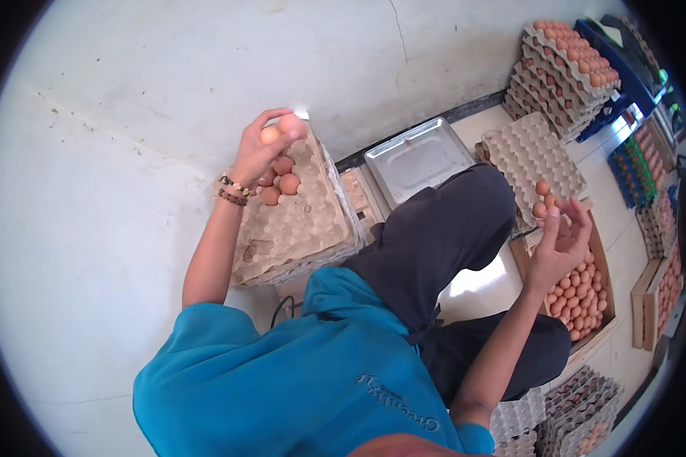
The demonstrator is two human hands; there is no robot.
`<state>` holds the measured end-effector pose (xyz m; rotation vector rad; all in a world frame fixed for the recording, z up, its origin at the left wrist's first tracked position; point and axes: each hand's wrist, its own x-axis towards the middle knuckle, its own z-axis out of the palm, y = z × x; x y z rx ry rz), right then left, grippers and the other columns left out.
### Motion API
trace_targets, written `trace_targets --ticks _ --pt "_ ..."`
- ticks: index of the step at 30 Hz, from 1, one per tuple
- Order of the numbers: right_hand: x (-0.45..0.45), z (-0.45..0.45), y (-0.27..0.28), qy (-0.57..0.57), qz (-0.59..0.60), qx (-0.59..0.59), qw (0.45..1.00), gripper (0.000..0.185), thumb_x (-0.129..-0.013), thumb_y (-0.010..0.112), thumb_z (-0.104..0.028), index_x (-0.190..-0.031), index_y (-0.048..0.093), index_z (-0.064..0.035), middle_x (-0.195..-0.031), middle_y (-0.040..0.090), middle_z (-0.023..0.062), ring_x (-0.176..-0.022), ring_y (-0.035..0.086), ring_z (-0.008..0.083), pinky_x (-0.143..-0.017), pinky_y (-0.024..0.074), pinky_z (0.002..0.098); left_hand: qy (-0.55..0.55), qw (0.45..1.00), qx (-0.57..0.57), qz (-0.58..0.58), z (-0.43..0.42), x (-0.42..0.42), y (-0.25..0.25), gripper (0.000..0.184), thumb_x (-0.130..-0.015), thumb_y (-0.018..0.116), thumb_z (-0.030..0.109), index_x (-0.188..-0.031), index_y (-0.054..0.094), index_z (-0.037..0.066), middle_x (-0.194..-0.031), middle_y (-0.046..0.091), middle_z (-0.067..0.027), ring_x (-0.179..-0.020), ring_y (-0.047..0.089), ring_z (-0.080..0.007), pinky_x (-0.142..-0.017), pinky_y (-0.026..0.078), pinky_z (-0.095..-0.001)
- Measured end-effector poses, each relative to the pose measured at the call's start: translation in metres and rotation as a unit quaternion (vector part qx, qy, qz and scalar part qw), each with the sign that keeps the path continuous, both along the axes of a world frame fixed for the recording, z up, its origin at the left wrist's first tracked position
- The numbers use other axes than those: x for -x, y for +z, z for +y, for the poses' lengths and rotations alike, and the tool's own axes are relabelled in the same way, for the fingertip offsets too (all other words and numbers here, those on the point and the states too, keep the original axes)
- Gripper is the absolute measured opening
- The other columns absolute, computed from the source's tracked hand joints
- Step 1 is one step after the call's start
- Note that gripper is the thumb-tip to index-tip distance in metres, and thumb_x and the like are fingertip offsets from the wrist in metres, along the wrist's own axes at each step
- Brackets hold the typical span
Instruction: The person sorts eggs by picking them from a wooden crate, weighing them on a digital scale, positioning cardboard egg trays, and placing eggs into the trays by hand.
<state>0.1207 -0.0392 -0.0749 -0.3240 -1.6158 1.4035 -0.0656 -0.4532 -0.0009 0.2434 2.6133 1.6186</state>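
My left hand (261,148), with beaded bracelets at its wrist, grips brown eggs (271,135) between thumb and fingers. It hovers over a stack of grey egg trays (297,228); several brown eggs (288,183) sit in the top tray near the wrist. Out to the right, my right hand (562,240) has its fingers bent around a small cluster of eggs (540,209). Its palm partly hides how they are held. Beneath this hand stands a wooden crate (604,263) filled with loose brown eggs (579,298).
A metal pan (419,156) lies by the wall, beyond my knee. Right of it is a pale egg tray (537,156). Tall stacks of egg-filled trays (560,76) stand at the back. More trays (579,411) and a second wooden crate (646,305) are to the right.
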Motion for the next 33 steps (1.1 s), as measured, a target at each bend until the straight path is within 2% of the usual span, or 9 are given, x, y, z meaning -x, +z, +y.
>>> trace_targets --ticks 10,13,16,18,20,23,26,29,33 --pt "0.003 0.028 -0.016 -0.084 0.002 0.038 0.996 0.024 -0.096 0.058 -0.003 -0.119 0.058 0.0045 -0.099 0.066 0.0124 -0.079 0.066 0.0144 -0.068 0.0526 0.0235 -0.044 0.964 0.251 0.078 -0.030 0.020 -0.049 0.037 -0.074 0.077 0.012 -0.109 0.067 0.005 -0.103 0.071 -0.0120 -0.092 0.069 -0.0259 -0.086 0.055 -0.0383" --pt "0.001 0.034 -0.019 -0.086 -0.008 0.064 0.994 0.023 -0.096 0.057 -0.005 -0.118 0.058 0.0041 -0.099 0.066 0.0127 -0.078 0.066 0.0145 -0.069 0.0523 0.0231 -0.063 0.933 0.353 0.040 -0.021 0.018 -0.036 0.030 -0.078 0.074 0.015 -0.106 0.068 0.005 -0.102 0.071 -0.0130 -0.090 0.069 -0.0220 -0.082 0.055 -0.0363" --pt "0.000 0.039 -0.020 -0.099 0.000 0.105 0.990 0.022 -0.097 0.055 -0.004 -0.117 0.058 0.0043 -0.098 0.067 0.0146 -0.074 0.065 0.0158 -0.067 0.0540 0.0238 0.012 0.974 0.225 -0.022 -0.020 0.027 -0.033 0.031 -0.085 0.066 0.018 -0.112 0.063 0.003 -0.092 0.068 -0.0118 -0.078 0.066 -0.0194 -0.078 0.055 -0.0344" --pt "-0.002 0.047 -0.024 -0.096 0.018 0.165 0.981 0.023 -0.097 0.055 -0.005 -0.118 0.058 0.0043 -0.097 0.067 0.0141 -0.076 0.065 0.0165 -0.069 0.0538 0.0247 0.018 0.994 0.033 -0.102 -0.040 0.051 -0.040 0.034 -0.088 0.060 0.017 -0.118 0.058 0.002 -0.089 0.062 -0.0091 -0.075 0.062 -0.0172 -0.078 0.055 -0.0328" --pt "-0.006 0.057 -0.030 -0.090 0.038 0.228 0.969 0.024 -0.097 0.054 -0.007 -0.118 0.058 0.0043 -0.098 0.066 0.0135 -0.077 0.065 0.0170 -0.070 0.0534 0.0254 0.016 0.967 -0.196 -0.160 -0.048 0.063 -0.039 0.039 -0.092 0.054 0.017 -0.127 0.047 0.001 -0.090 0.053 -0.0045 -0.074 0.055 -0.0148 -0.081 0.054 -0.0314" --pt "-0.012 0.069 -0.036 -0.087 0.059 0.305 0.947 0.026 -0.097 0.055 -0.011 -0.119 0.057 0.0038 -0.099 0.065 0.0125 -0.081 0.064 0.0172 -0.072 0.0526 0.0259 0.015 0.977 -0.164 -0.133 -0.043 0.070 -0.038 0.040 -0.092 0.058 0.016 -0.127 0.048 0.002 -0.099 0.056 -0.0067 -0.088 0.058 -0.0141 -0.083 0.053 -0.0328" --pt "-0.022 0.077 -0.038 -0.112 0.055 0.343 0.931 0.029 -0.096 0.055 -0.013 -0.121 0.056 0.0026 -0.102 0.062 0.0117 -0.087 0.062 0.0172 -0.075 0.0525 0.0261 -0.035 0.999 -0.003 -0.038 -0.029 0.062 -0.034 0.042 -0.089 0.067 0.018 -0.124 0.053 0.001 -0.103 0.061 -0.0091 -0.096 0.060 -0.0159 -0.087 0.052 -0.0353" --pt "-0.026 0.090 -0.051 -0.152 0.066 0.340 0.926 0.029 -0.097 0.053 -0.014 -0.120 0.055 0.0033 -0.101 0.060 0.0109 -0.085 0.061 0.0174 -0.073 0.0524 0.0268 -0.082 0.964 0.215 0.135 -0.042 0.083 -0.067 0.041 -0.084 0.074 0.018 -0.119 0.059 0.001 -0.106 0.065 -0.0103 -0.100 0.062 -0.0187 -0.089 0.052 -0.0357" --pt "-0.054 0.149 -0.089 -0.242 0.141 0.330 0.901 0.023 -0.095 0.049 -0.005 -0.114 0.056 0.0046 -0.091 0.058 0.0091 -0.076 0.058 0.0165 -0.066 0.0504 0.0247 -0.036 0.984 0.157 0.078 -0.036 0.073 -0.082 0.035 -0.086 0.070 0.016 -0.116 0.062 0.001 -0.101 0.068 -0.0096 -0.090 0.064 -0.0178 -0.079 0.054 -0.0336"
